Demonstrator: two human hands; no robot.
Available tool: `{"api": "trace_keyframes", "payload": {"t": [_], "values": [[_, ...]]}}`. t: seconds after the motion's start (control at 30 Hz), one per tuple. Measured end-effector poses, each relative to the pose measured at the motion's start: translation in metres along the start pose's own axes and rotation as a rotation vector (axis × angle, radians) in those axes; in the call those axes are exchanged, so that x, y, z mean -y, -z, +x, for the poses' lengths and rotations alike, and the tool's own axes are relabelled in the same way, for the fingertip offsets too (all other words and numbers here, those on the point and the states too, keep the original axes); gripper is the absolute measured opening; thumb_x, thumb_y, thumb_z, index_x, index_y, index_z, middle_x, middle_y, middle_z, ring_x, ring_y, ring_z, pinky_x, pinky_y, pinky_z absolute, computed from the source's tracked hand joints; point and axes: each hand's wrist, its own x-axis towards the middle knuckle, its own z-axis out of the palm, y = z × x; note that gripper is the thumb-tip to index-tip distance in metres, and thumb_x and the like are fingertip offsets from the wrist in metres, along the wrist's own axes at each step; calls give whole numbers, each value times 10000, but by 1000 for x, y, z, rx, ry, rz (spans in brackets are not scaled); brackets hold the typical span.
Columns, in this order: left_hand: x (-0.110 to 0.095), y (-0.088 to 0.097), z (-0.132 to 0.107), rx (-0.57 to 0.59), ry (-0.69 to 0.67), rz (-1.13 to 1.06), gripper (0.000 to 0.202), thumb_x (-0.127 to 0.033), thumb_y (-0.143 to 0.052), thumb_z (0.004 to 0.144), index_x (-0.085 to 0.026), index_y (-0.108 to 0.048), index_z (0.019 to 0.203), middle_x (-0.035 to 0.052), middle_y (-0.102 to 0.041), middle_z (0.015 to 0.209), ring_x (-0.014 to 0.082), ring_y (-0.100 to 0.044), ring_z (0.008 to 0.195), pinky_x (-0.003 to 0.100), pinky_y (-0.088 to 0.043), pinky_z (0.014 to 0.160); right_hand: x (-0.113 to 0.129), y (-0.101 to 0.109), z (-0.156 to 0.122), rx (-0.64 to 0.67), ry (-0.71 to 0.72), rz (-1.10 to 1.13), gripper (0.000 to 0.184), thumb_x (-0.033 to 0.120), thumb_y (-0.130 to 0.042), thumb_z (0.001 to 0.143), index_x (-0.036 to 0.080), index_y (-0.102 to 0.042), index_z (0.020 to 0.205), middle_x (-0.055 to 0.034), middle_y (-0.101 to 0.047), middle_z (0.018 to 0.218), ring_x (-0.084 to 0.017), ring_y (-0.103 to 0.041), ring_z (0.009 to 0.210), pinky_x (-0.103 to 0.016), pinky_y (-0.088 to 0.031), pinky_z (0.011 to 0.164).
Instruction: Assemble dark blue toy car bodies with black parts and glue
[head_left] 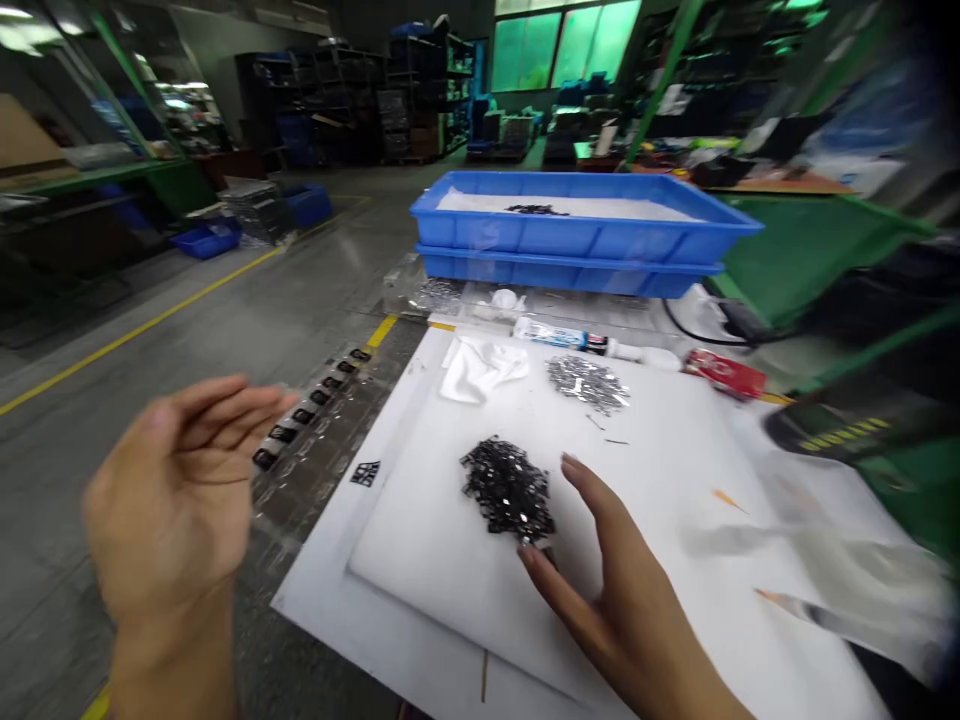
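Observation:
My right hand (622, 610) spreads over a white foam pad (442, 590), its thumb and fingers at either side of a heap of small black glossy pieces (508, 490). The fingertips are at the heap's edge, and I cannot tell if they touch it. My left hand (172, 500) hangs in the air left of the pad, palm up, fingers curled and holding nothing. Beyond the black heap lies a smaller heap of silver pieces (587, 383). A crumpled white cloth (484, 367) rests near the pad's far edge.
Stacked blue trays (585, 230) stand beyond the pad, the top one holding white material and dark pieces. A tube (551, 333) and red packet (724, 373) lie before them. A row of black pieces (311, 405) runs left of the pad. Yellow-lined floor (150, 330) lies left.

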Motion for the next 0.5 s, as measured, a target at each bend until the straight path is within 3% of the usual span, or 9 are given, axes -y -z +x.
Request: {"api": "trace_keyframes", "payload": {"t": [0.03,0.1,0.17,0.23,0.3,0.37,0.43,0.5], "values": [[1,31,6,-155,-63,132,330,-382,-452,941,-187,-713,889,7,-763,781,202,-744,782,427,-640,841,-6,-1,-2,59,47,-52,761,537,-588,982,207,-293,1601,-166,-389,1602,-364,-452,1438,-590,-495,1117],[16,91,14,-266,-46,326,274,-352,-459,952,-184,-666,888,-24,-705,755,156,-689,677,359,-624,753,-16,-11,0,116,144,-133,825,583,-540,987,195,-214,1638,-178,-289,1651,-404,-391,1471,-653,-475,1107],[46,142,20,-277,62,549,207,-338,-593,964,-153,-660,899,-12,-676,767,143,-659,663,332,-599,715,-23,-25,7,125,187,-136,807,589,-510,998,195,-218,1639,-177,-275,1657,-417,-363,1484,-681,-451,1113],[83,177,27,-226,197,770,238,-371,-647,983,-138,-673,1028,37,-702,939,165,-681,780,353,-596,736,-24,-39,19,147,179,-91,762,570,-499,1013,209,-239,1632,-162,-284,1655,-402,-336,1502,-675,-411,1152],[120,195,38,-142,293,955,275,-353,-660,979,-146,-662,1160,77,-698,1115,207,-694,929,401,-603,812,-19,-49,33,164,159,-45,715,538,-500,1025,226,-258,1621,-145,-296,1651,-381,-308,1519,-656,-370,1191],[153,198,51,-29,353,1088,312,-344,-660,979,-156,-646,1227,97,-677,1212,235,-686,1023,442,-597,872,-12,-51,43,146,176,-29,702,532,-516,1021,226,-282,1609,-141,-325,1637,-379,-300,1523,-649,-350,1204],[179,193,64,93,404,1185,331,-343,-661,978,-162,-638,1254,105,-664,1256,249,-677,1066,462,-591,900,-8,-43,44,81,189,-41,694,533,-530,1011,217,-323,1593,-140,-368,1617,-385,-344,1500,-620,-377,1194],[195,186,73,208,454,1266,336,-341,-664,977,-165,-637,1261,107,-659,1272,254,-673,1083,467,-588,910,-9,-21,30,4,172,-72,656,529,-539,1002,216,-393,1559,-138,-438,1575,-379,-444,1438,-535,-468,1128]]}}
